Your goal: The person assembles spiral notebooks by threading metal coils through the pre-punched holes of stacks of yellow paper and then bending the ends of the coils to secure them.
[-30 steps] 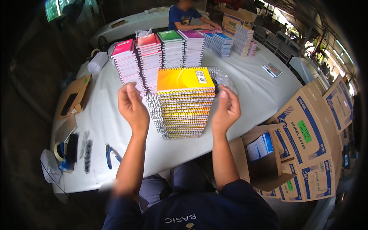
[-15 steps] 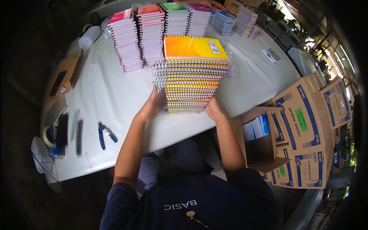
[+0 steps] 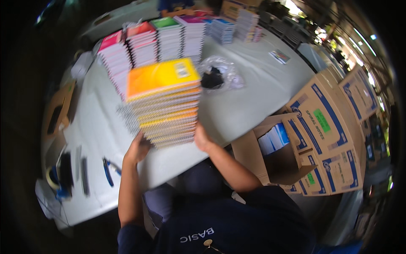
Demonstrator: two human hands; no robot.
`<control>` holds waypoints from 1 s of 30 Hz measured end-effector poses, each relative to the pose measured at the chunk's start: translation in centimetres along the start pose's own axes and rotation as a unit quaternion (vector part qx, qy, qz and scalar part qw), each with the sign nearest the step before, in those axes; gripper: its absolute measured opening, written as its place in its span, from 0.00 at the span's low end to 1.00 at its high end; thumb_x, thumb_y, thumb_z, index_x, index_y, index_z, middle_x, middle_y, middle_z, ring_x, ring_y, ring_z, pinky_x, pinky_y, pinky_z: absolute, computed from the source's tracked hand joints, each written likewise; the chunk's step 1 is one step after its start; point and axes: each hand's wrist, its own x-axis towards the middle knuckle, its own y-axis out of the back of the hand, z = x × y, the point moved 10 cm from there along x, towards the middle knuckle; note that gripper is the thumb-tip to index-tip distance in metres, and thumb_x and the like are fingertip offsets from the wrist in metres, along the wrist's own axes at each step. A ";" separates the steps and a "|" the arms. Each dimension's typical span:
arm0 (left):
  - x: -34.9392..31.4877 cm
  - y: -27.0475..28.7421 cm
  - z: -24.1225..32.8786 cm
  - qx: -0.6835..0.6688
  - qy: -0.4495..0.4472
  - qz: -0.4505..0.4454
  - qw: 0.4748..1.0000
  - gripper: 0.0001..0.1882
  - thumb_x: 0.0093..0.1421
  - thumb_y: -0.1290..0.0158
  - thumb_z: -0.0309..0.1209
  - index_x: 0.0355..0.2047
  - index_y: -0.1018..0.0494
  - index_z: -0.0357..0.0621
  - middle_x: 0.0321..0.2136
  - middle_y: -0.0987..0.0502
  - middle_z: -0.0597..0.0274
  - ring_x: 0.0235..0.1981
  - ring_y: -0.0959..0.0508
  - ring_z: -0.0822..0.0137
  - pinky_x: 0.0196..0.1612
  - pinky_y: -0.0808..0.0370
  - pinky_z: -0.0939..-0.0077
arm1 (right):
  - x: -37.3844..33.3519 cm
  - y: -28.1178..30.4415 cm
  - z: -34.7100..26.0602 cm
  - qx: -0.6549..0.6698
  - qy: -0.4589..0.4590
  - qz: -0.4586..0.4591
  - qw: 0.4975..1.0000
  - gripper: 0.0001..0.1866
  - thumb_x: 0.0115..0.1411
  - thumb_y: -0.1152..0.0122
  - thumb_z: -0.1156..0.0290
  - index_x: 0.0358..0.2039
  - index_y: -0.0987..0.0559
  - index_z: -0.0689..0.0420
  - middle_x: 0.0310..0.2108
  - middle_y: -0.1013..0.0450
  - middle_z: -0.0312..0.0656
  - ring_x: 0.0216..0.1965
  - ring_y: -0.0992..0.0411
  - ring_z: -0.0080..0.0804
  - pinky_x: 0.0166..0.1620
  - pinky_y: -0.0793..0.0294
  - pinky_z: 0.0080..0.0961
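Note:
A tall stack of yellow-orange spiral notebooks (image 3: pixel 169 106) is between my two hands, slightly blurred. Its loose wire coils (image 3: pixel 128 118) stick out along the left side. My left hand (image 3: pixel 138 148) grips the stack's lower left corner, its fingers partly hidden behind the coils. On the opposite side, my right hand (image 3: pixel 203 137) presses against the lower right edge. Whether the bottom of the stack touches the table (image 3: pixel 249 93) I cannot tell. Just beyond it stand tall stacks of pink (image 3: pixel 114 59), red (image 3: pixel 143 46), green (image 3: pixel 171 40) and purple (image 3: pixel 193 38) notebooks.
Blue-handled pliers (image 3: pixel 109 171) and black wire coils (image 3: pixel 85 175) lie at left, near a tape dispenser (image 3: pixel 55 180). A clear plastic bag (image 3: pixel 230 76) rests right of the stack. An open carton (image 3: pixel 249 156) and closed cartons (image 3: pixel 325 122) stand at right. Another person (image 3: pixel 175 6) is across the table.
Both hands have moved left with the yellow notebook stack, which now stands before the red and green stacks. The plastic bag has come into full view. The camera view has shifted a little.

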 end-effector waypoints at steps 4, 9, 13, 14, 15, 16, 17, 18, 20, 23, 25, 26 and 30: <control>-4.1 4.2 0.2 -0.055 -0.044 0.044 0.997 0.34 0.56 0.54 0.53 0.58 0.41 0.47 0.58 0.40 0.58 0.58 0.40 0.56 0.59 0.45 0.55 | -1.4 -6.2 -0.1 -0.020 -0.051 -0.115 0.992 0.39 0.62 0.73 0.39 0.64 0.51 0.57 0.65 0.55 0.40 0.66 0.59 0.31 0.64 0.61 0.27; -6.9 5.0 1.0 -0.022 -0.045 0.088 0.995 0.29 0.58 0.57 0.51 0.55 0.37 0.48 0.55 0.35 0.62 0.56 0.37 0.59 0.57 0.43 0.58 | -2.2 -8.8 0.1 -0.025 -0.022 -0.179 0.983 0.38 0.63 0.74 0.41 0.64 0.51 0.57 0.64 0.53 0.40 0.65 0.57 0.31 0.64 0.60 0.28; -7.6 3.6 2.1 -0.092 -0.068 0.123 0.986 0.32 0.58 0.60 0.55 0.55 0.37 0.48 0.55 0.36 0.58 0.56 0.38 0.58 0.58 0.45 0.59 | -1.1 -7.1 2.9 0.013 -0.033 -0.194 0.980 0.31 0.66 0.69 0.51 0.61 0.45 0.59 0.59 0.43 0.40 0.59 0.47 0.30 0.61 0.52 0.26; -8.1 4.3 1.6 -0.154 -0.039 0.098 0.982 0.33 0.59 0.61 0.56 0.57 0.40 0.47 0.57 0.39 0.54 0.58 0.41 0.57 0.60 0.47 0.57 | -1.2 -7.1 3.7 0.020 -0.045 -0.203 0.978 0.28 0.66 0.67 0.54 0.61 0.43 0.59 0.58 0.40 0.40 0.58 0.44 0.29 0.60 0.50 0.26; -8.1 5.5 2.0 -0.108 -0.052 0.076 0.990 0.33 0.58 0.61 0.54 0.57 0.40 0.46 0.57 0.39 0.53 0.59 0.41 0.57 0.60 0.47 0.57 | -1.4 -6.3 3.3 -0.020 0.002 -0.201 0.979 0.26 0.64 0.64 0.61 0.60 0.41 0.61 0.56 0.38 0.40 0.55 0.42 0.28 0.59 0.47 0.25; -8.4 7.1 1.9 -0.062 -0.061 0.063 0.994 0.32 0.58 0.60 0.52 0.57 0.41 0.44 0.57 0.40 0.52 0.59 0.42 0.57 0.60 0.48 0.58 | -2.2 -5.3 3.2 -0.056 0.041 -0.200 0.977 0.25 0.61 0.61 0.67 0.58 0.40 0.62 0.54 0.36 0.39 0.53 0.40 0.28 0.58 0.45 0.24; -8.7 8.0 1.3 -0.018 -0.063 0.050 0.997 0.32 0.58 0.60 0.50 0.57 0.41 0.43 0.58 0.41 0.51 0.60 0.43 0.56 0.61 0.48 0.58 | -3.0 -4.8 3.0 -0.135 0.084 -0.257 0.953 0.30 0.53 0.57 0.75 0.59 0.42 0.64 0.55 0.37 0.41 0.53 0.40 0.28 0.57 0.44 0.24; -9.9 9.2 1.8 0.039 -0.108 0.066 0.991 0.33 0.56 0.57 0.45 0.57 0.42 0.38 0.58 0.42 0.50 0.60 0.44 0.55 0.62 0.51 0.60 | -4.1 -5.0 2.4 -0.202 0.086 -0.220 0.951 0.36 0.47 0.52 0.78 0.60 0.45 0.65 0.56 0.39 0.44 0.55 0.41 0.31 0.56 0.43 0.25; -10.7 7.6 2.5 0.178 -0.132 0.070 0.972 0.34 0.51 0.52 0.36 0.56 0.43 0.32 0.58 0.42 0.48 0.60 0.44 0.52 0.63 0.52 0.63 | -6.5 -6.1 0.2 -0.365 0.072 -0.223 0.901 0.42 0.44 0.45 0.76 0.61 0.49 0.61 0.58 0.44 0.53 0.54 0.38 0.44 0.56 0.44 0.31; -10.4 2.5 2.3 0.571 -0.027 0.083 0.816 0.35 0.44 0.43 0.30 0.53 0.39 0.32 0.56 0.40 0.43 0.59 0.42 0.51 0.61 0.47 0.66 | -7.2 -5.9 0.4 -0.494 0.147 -0.182 0.837 0.42 0.45 0.37 0.72 0.59 0.46 0.59 0.58 0.43 0.53 0.54 0.38 0.46 0.58 0.52 0.41; -10.2 -0.8 3.6 0.619 -0.103 0.135 0.767 0.37 0.41 0.36 0.36 0.51 0.35 0.33 0.53 0.37 0.41 0.55 0.39 0.48 0.58 0.43 0.64 | -6.9 -5.4 0.9 -0.554 0.203 -0.138 0.795 0.41 0.46 0.35 0.70 0.59 0.46 0.58 0.57 0.40 0.50 0.53 0.35 0.43 0.58 0.53 0.39; -10.4 -0.2 3.7 0.638 -0.088 0.171 0.746 0.39 0.38 0.31 0.33 0.50 0.35 0.32 0.47 0.30 0.48 0.50 0.32 0.56 0.56 0.39 0.65 | -7.0 -6.3 0.3 -0.545 0.218 -0.116 0.801 0.38 0.47 0.35 0.72 0.58 0.43 0.58 0.53 0.36 0.47 0.49 0.32 0.41 0.58 0.52 0.40; -9.5 0.5 4.8 0.530 -0.198 0.185 0.803 0.19 0.44 0.37 0.25 0.39 0.26 0.41 0.36 0.22 0.56 0.38 0.23 0.57 0.43 0.28 0.70 | -6.7 -6.2 0.9 -0.556 0.221 -0.076 0.798 0.34 0.48 0.36 0.74 0.55 0.39 0.58 0.50 0.32 0.46 0.47 0.31 0.41 0.57 0.48 0.40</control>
